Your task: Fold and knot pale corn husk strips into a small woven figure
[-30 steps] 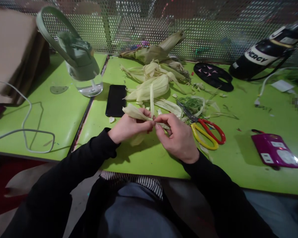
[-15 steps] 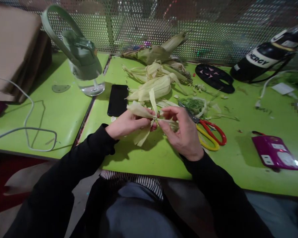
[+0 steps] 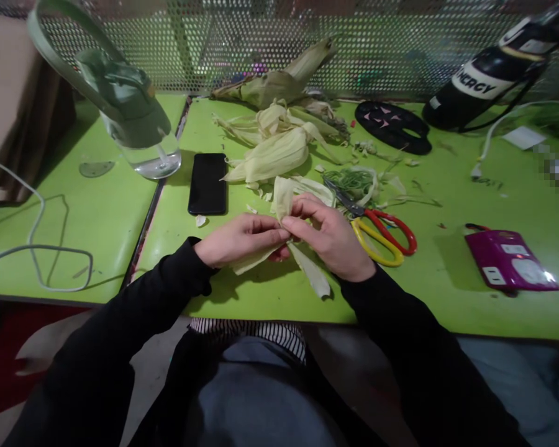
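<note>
My left hand [image 3: 240, 239] and my right hand [image 3: 333, 236] meet above the near part of the green table [image 3: 270, 298], both pinched on pale corn husk strips [image 3: 284, 195]. One strip stands up between my fingers. Another strip [image 3: 314, 276] hangs down toward the table's front edge, and a third pokes out below my left hand. Red and yellow scissors [image 3: 382, 233] lie just right of my right hand. A heap of corn husks [image 3: 274, 152] lies beyond my hands.
A black phone [image 3: 207, 183] lies left of the husks. A water bottle with a green lid [image 3: 130, 124] stands at the left, with a white cable [image 3: 37, 248] near it. A magenta power strip [image 3: 510, 261] sits at the right. A mesh wall closes the back.
My hands have come lower and closer together, turning the husk bundle. The strip that pointed left now stands upright, and one strip now hangs toward the table's front edge.
</note>
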`<state>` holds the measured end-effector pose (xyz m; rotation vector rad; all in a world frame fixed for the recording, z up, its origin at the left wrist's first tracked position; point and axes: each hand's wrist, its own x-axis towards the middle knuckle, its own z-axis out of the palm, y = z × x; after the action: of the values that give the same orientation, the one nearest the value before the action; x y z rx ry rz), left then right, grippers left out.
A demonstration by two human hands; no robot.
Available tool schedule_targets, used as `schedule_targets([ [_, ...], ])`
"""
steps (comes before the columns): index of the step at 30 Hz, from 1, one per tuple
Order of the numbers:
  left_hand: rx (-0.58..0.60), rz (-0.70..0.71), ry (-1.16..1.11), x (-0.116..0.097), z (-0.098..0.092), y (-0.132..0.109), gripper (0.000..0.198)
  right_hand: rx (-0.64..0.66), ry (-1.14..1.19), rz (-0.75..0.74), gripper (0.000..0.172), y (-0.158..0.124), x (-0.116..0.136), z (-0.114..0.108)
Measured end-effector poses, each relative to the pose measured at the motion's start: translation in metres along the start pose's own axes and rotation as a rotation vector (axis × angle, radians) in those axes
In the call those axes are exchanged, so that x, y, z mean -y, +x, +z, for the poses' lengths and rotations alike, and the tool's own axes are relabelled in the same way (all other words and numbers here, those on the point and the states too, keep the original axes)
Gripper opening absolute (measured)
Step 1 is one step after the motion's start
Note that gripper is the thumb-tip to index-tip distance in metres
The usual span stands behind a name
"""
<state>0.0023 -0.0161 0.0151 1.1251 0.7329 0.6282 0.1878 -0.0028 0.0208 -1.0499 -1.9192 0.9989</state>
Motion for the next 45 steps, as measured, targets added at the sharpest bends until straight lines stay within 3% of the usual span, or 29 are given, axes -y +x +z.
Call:
schedule_targets([
  [8, 0.049, -0.041, -0.171, 0.004, 0.003, 0.000, 0.025, -0.032, 0.055, -0.026, 0.013, -0.004, 0.001, 0.003],
  [14, 0.059, -0.060, -0.147, 0.007, 0.002, 0.002, 0.021, -0.014, 0.010, -0.029, 0.012, -0.002, -0.002, 0.007],
  [20, -0.133, -0.061, -0.367, 0.004, 0.008, 0.005, 0.017, -0.289, 0.007, -0.024, 0.015, 0.001, -0.010, -0.004],
  [22, -0.204, -0.037, -0.421, 0.002, 0.008, 0.006, 0.022, -0.404, -0.094, -0.177, 0.010, 0.001, -0.010, -0.012],
  [24, -0.250, 0.005, -0.452, -0.001, 0.005, 0.007, 0.022, -0.466, -0.313, -0.454, 0.006, 0.001, -0.009, -0.015],
  [26, -0.291, 0.052, -0.473, -0.002, 0.001, 0.008, 0.019, -0.394, -0.611, -0.710, 0.013, -0.002, -0.007, -0.012],
  [28, -0.342, 0.105, -0.502, -0.001, -0.002, 0.010, 0.013, -0.237, -0.860, -0.830, 0.029, -0.005, -0.005, -0.004],
  [32, -0.355, 0.130, -0.541, 0.004, -0.005, 0.011, 0.012, -0.178, -1.074, -0.815, 0.025, -0.011, -0.008, 0.013],
  [38, -0.315, 0.105, -0.455, 0.002, -0.003, 0.011, 0.013, -0.218, -0.763, -0.844, 0.023, -0.009, -0.013, 0.012],
  [45, -0.213, 0.025, -0.328, -0.004, -0.003, 0.009, 0.017, -0.385, -0.442, -0.494, 0.010, -0.007, -0.011, 0.010],
])
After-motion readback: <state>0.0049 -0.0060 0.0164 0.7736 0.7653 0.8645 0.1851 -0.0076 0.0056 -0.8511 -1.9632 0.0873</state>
